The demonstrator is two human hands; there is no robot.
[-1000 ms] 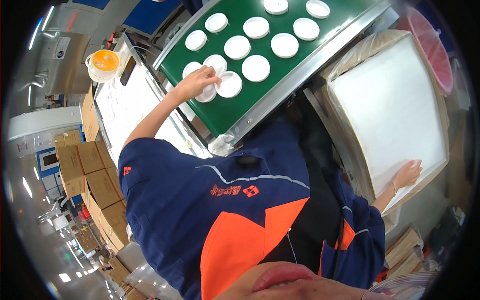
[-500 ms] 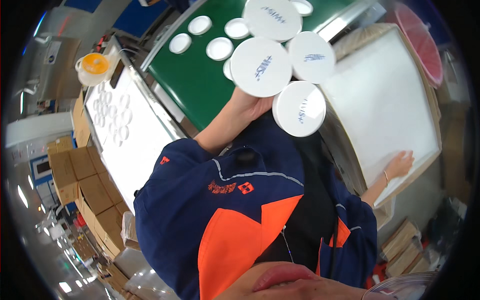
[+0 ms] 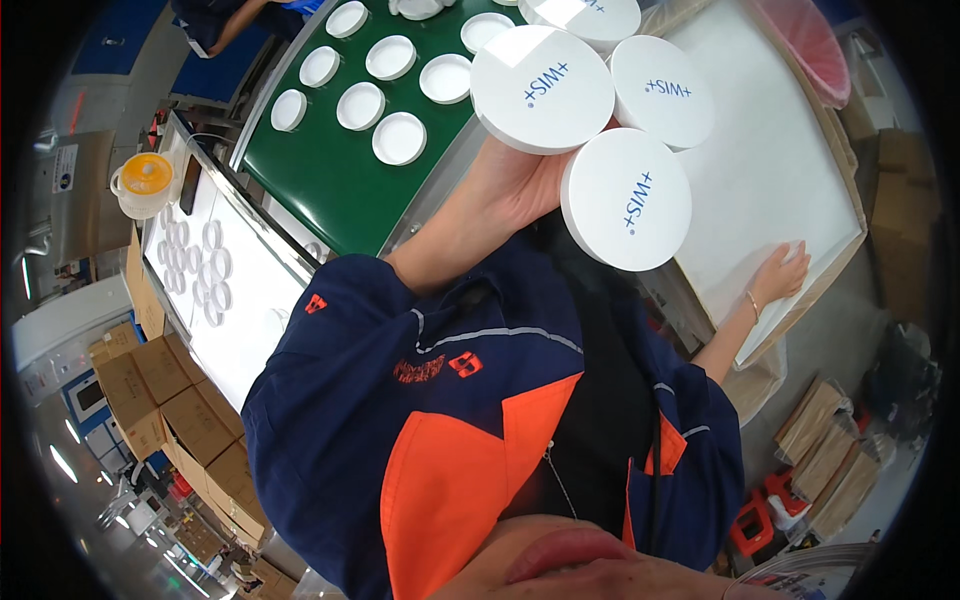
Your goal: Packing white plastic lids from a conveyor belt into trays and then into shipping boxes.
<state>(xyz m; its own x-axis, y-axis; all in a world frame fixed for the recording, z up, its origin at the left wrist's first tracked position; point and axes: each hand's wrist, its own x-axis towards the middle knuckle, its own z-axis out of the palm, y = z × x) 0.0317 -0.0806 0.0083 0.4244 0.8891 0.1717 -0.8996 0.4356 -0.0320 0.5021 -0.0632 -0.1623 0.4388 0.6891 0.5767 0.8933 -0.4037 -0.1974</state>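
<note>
Head view: 4 discs [image 3: 543, 90] fan over left hand [image 3: 520, 185].

I count four printed white discs [image 3: 626, 200] in my left hand [image 3: 515, 190]. Eight rimmed white discs [image 3: 361, 106] show whole on the green belt [image 3: 335, 200], with at least one more cut off toward its far end. By the white table's [image 3: 245, 335] left edge I see roughly a dozen small rings [image 3: 194, 260], too tiny to number exactly.

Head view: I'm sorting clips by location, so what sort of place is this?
Probably a factory or workshop floor: round white lid-like pieces lie on a green conveyor-like belt, and brown cartons stand stacked at the picture's left.
</note>
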